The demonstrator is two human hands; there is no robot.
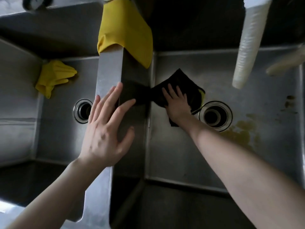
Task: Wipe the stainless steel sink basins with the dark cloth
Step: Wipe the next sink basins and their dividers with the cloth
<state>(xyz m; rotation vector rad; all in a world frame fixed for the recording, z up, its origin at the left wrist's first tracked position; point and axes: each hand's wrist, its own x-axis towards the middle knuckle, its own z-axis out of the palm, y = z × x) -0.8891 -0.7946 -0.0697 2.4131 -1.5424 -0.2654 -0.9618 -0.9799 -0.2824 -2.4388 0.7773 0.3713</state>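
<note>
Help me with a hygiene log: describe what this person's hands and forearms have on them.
Nothing. The left hand and right hand are ungloved, with no ring, watch or band visible; both forearms are sleeveless to the frame's edge. Yellow rubber gloves lie unworn nearby.

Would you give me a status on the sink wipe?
Left hand open on divider. Right hand presses cloth on right basin floor. Yellow stain by drain.

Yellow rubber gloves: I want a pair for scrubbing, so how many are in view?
2. One yellow rubber glove is draped over the far end of the stainless steel divider between the basins; the other glove lies crumpled in the left basin's far corner. None seems hidden.
</note>
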